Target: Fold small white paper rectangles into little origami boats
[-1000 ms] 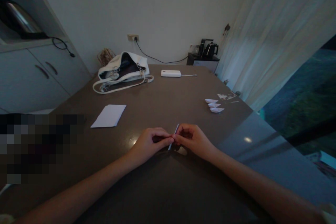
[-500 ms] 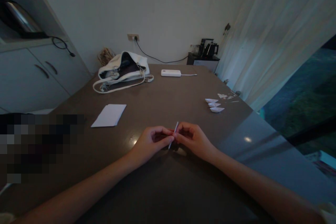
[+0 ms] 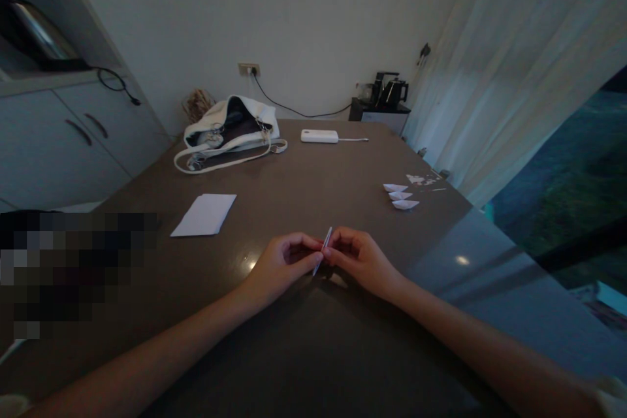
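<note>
A small folded piece of white paper (image 3: 317,267) is held edge-on above the table, slanting up to the right. My left hand (image 3: 287,261) pinches it from the left between thumb and fingers. From the right, my right hand (image 3: 360,258) pinches the same paper, its thumb close to the left thumb. Fingers cover the paper's middle, so its exact folds are hidden. To the right of my hands, three small folded paper boats (image 3: 405,205) stand in a row. A stack of white paper sheets (image 3: 203,215) lies to the left.
A white handbag (image 3: 230,127) lies at the far left of the brown table (image 3: 313,186). Near the far edge is a white power bank (image 3: 319,136) with a short cable. Paper scraps (image 3: 416,179) lie by the right edge. A coffee maker (image 3: 389,90) stands beyond.
The folded paper has turned slightly between my fingers, and two thin edges now show at its upper end. Both hands stay in nearly the same place.
</note>
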A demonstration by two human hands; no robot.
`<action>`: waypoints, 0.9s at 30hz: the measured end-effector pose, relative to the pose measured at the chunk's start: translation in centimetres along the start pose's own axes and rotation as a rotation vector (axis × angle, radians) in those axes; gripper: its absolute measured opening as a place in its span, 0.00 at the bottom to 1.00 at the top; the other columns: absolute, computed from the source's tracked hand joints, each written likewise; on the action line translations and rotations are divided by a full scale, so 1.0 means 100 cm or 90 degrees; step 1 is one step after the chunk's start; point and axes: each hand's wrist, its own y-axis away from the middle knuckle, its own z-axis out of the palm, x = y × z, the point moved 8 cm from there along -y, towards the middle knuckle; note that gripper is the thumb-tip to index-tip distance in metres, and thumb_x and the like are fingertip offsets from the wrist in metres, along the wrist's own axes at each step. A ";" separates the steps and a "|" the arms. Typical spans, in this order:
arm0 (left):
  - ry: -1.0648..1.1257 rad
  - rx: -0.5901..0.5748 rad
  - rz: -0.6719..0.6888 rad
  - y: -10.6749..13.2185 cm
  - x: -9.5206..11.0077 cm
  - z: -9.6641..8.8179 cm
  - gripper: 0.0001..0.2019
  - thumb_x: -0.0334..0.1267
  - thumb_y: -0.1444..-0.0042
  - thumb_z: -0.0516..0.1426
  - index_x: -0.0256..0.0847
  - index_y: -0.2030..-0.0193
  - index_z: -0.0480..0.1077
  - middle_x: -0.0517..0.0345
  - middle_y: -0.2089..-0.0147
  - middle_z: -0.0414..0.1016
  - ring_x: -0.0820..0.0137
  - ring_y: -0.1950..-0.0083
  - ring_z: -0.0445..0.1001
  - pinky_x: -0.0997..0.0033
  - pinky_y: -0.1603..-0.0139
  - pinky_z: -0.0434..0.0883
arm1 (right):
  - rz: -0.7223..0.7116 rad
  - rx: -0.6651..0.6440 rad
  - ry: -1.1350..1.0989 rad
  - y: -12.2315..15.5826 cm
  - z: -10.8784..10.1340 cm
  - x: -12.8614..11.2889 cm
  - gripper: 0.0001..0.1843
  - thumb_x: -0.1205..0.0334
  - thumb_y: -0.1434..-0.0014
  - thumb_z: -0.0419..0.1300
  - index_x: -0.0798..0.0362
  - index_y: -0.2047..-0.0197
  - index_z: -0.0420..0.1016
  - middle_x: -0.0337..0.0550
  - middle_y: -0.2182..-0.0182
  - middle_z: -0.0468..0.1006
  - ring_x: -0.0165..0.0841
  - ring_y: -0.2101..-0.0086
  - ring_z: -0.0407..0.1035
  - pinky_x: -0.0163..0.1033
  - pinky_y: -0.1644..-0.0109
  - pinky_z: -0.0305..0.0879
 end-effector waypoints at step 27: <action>-0.144 0.015 0.101 0.004 0.019 -0.003 0.13 0.33 0.52 0.64 0.39 0.57 0.77 0.55 0.64 0.75 0.69 0.62 0.74 0.69 0.60 0.71 | 0.087 0.032 -0.160 0.000 -0.003 0.017 0.18 0.63 0.54 0.67 0.52 0.74 0.57 0.29 0.81 0.69 0.23 0.82 0.65 0.27 0.79 0.60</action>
